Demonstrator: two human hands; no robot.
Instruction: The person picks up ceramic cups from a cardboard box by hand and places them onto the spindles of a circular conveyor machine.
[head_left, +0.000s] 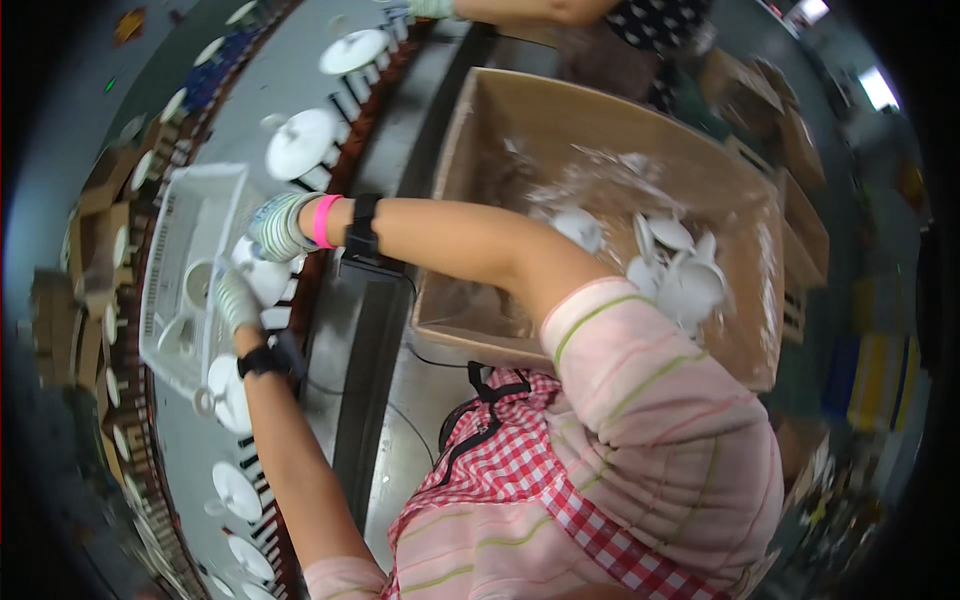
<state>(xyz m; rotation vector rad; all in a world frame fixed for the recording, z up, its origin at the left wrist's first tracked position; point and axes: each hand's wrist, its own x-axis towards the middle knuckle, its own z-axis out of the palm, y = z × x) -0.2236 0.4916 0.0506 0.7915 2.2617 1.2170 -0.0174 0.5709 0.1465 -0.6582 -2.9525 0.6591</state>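
Note:
Both my hands wear pale knitted gloves with coloured stripes, and they are close together at the edge of a white plastic basket. My right hand reaches across from the right with its fingers curled down, beside a white rounded piece on the rack; whatever lies under them is hidden. My left hand is just nearer to me, between that piece and the basket, and its fingers are partly hidden. Inside the basket lies a white cup-like piece, with another white handled piece nearer to me.
Similar white pieces stand in a row along the brown slotted rail, with another row farther left. On my right, a large cardboard box lined with clear plastic holds several white pieces. Another person's arm shows at the top.

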